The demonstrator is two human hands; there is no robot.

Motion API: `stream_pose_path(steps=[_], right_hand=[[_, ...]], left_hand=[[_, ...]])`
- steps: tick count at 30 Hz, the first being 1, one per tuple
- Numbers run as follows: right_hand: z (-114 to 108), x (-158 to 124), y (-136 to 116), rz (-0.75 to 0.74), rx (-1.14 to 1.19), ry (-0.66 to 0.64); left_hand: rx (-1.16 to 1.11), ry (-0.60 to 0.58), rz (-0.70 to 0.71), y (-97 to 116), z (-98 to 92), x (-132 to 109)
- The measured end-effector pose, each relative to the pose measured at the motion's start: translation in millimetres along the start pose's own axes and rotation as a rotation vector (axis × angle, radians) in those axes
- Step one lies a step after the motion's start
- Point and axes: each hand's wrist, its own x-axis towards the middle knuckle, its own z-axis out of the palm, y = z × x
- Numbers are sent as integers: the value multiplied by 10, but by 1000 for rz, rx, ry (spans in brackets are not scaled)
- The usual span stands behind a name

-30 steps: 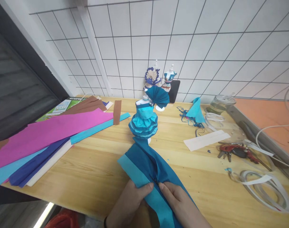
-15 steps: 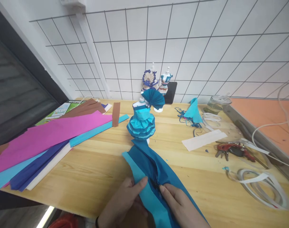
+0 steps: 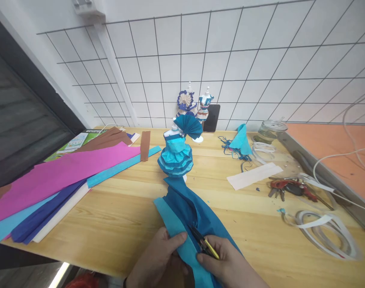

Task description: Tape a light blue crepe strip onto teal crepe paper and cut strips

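Observation:
My left hand (image 3: 163, 254) pinches a light blue strip of crepe paper (image 3: 173, 223) between thumb and fingers. Scissors with black and yellow handles (image 3: 211, 249) are in my right hand (image 3: 223, 260), their dark blades lying against a dark blue crepe paper piece (image 3: 187, 200) beside the light strip. The far end of the dark blue paper reaches the foot of a small dress form (image 3: 175, 156), which wears a ruffled turquoise skirt and a pleated dark blue fan (image 3: 190, 127). Part of the paper is hidden beneath my hands.
Layered crepe paper sheets (image 3: 68, 172) spread over the left side. Two more dress forms (image 3: 187, 100) and a phone (image 3: 212, 118) stand by the tiled wall. To the right are a turquoise scrap (image 3: 241, 141), a white strip (image 3: 254, 176), keys (image 3: 290, 188), a glass jar (image 3: 268, 131) and coiled tape (image 3: 328, 234).
My right hand has turned and the scissors' yellow handle now shows, with the blades apart from the cut line less hidden. The camera view has shifted slightly. My left hand keeps its hold.

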Motion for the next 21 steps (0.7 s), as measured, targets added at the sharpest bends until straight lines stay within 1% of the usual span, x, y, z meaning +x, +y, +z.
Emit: stream_pose_path(steps=[2,5,8,10,13,17,19,21], right_hand=[[-3,-8,8,16,14,1],[-13,-34,10,19,1,7],[-30,-59,6,21,-21,-14],[-44,-75,-5,11,-62,-36],[-71,-93,-15,-35,-149,-30],[-100,-108,22,-58,-140,-9],[-101,-117,35,-37,-126,18],[-89,-133,18,49,-133,55]], left_hand=[[37,29,6,11,10,-8],[92,124,56,66,19,-15],[83,199,84,128,17,-7],[45,197,88,150,19,6],[-38,161,105,148,30,35],[-59,166,166,125,39,65],[-30,170,182,125,41,60],[-5,178,180,137,50,42]])
